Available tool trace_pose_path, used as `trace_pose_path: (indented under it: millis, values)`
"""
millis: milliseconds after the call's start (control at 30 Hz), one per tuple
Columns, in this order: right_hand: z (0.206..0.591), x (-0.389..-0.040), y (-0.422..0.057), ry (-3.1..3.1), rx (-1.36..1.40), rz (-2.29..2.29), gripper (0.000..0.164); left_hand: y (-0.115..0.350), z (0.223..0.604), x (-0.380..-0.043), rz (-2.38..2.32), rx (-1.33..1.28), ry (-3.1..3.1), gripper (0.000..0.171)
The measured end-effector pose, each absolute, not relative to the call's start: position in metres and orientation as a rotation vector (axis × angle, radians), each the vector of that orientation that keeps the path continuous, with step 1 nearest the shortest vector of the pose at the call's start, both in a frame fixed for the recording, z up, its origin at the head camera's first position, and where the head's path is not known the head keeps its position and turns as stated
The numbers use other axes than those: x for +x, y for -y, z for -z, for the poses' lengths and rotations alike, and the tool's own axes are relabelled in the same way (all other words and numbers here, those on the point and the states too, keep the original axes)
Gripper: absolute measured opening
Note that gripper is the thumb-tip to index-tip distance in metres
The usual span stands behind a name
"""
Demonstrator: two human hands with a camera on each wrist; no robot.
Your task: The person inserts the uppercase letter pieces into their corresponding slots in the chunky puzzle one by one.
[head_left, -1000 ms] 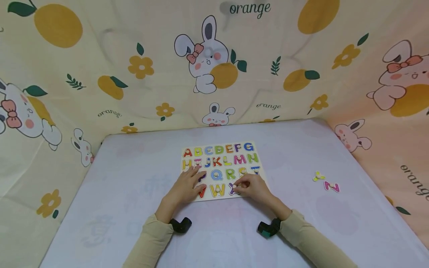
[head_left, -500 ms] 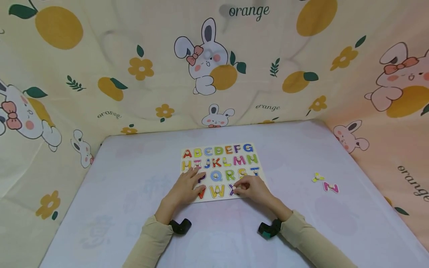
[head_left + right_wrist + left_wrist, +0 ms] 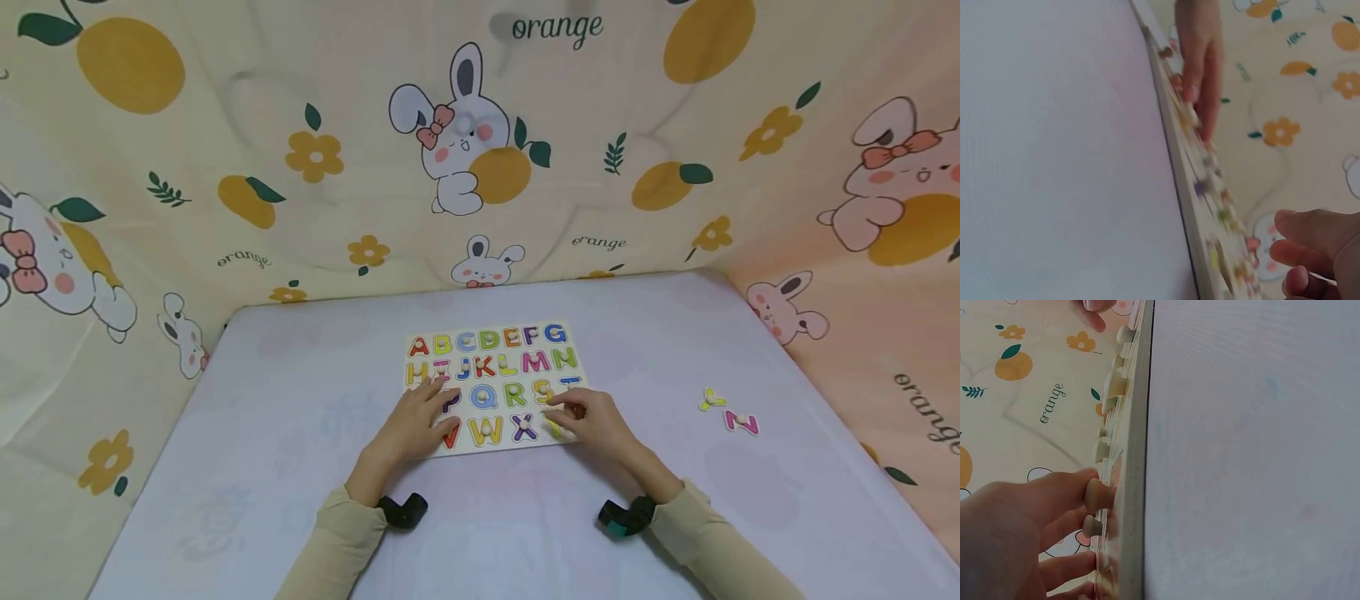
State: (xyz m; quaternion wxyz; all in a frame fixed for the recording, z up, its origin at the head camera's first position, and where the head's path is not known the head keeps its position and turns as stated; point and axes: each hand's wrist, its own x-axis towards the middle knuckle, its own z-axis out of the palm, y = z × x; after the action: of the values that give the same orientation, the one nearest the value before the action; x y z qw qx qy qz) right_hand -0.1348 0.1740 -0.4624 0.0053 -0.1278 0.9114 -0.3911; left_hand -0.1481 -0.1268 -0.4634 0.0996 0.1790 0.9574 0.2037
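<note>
The alphabet puzzle board (image 3: pixel 495 449) lies on the table, with knobbed letter pieces in its rows. My left hand (image 3: pixel 405 422) rests on the board's left side, its fingers spread over the P and its thumb at the V (image 3: pixel 451 435). In the left wrist view, the thumb of the left hand (image 3: pixel 1007 528) touches a round knob (image 3: pixel 1099 495). My right hand (image 3: pixel 597 423) hovers over the board's lower right, holding nothing, loosely bent. Just left of it, the purple X piece (image 3: pixel 524 427) sits in the bottom row. The right hand (image 3: pixel 1319 253) is apart from the knobs in the right wrist view.
A yellow Y piece (image 3: pixel 712 400) and a pink Z-shaped piece (image 3: pixel 742 422) lie on the table (image 3: pixel 645 350) to the right of the board. A patterned cloth (image 3: pixel 322 208) rises behind the table and along both sides.
My right hand has let go of the X piece and moved to the right, leaving the X in full view. The left hand stays where it was.
</note>
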Motion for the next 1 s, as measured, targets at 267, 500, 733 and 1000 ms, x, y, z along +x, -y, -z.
trace_pose_path:
  millis: [267, 500, 733, 1000]
  values:
    - [0.462, -0.135, -0.205, -2.946, -0.272, 1.279, 0.019, 0.126, 0.464, -0.147, -0.596, 0.513, -2.829, 0.051]
    - [0.460, -0.132, -0.237, -3.004, -0.103, 1.260, 0.021, 0.126, 0.465, -0.147, -0.600, 0.525, -2.844, 0.051]
    - [0.459, -0.132, -0.266, -3.079, 0.036, 1.264, 0.021, 0.125, 0.466, -0.149, -0.524, 0.543, -2.854, 0.052]
    - [0.461, -0.129, -0.297, -3.140, 0.191, 1.225, 0.025, 0.126, 0.464, -0.147, -0.473, 0.550, -2.850, 0.053]
